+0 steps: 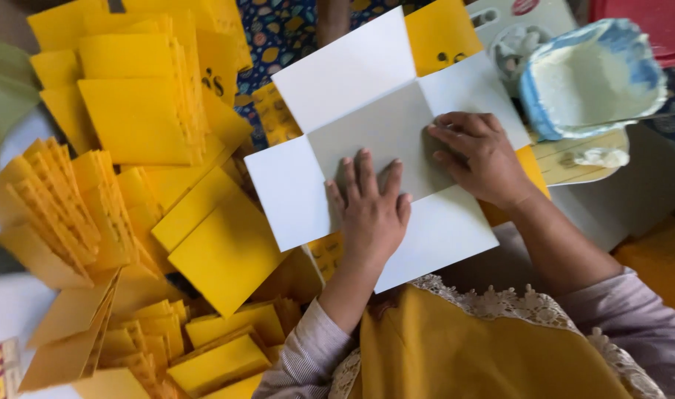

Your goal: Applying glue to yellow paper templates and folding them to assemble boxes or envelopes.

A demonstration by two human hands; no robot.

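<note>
Left hand (pixel 372 208): flat, fingers spread, palm pressed on the grey middle panel of the unfolded box blank (pixel 308 192); holding nothing.
Right hand (pixel 479 157): open, fingers bent, fingertips pushing down by the crease at the panel's right edge; nothing gripped.
Box blank: white card with flaps spread out, inner side up, lying in front of the person, over yellow pieces.
Yellow folded cards (pixel 141 118): stacked and fanned in heaps to the left, well beyond the left hand.
Bowl (pixel 596 77): blue and white, upper right, near the right hand.

One white card blank (pixel 385 133), two hands, one blue-rimmed bowl (pixel 592 77)
</note>
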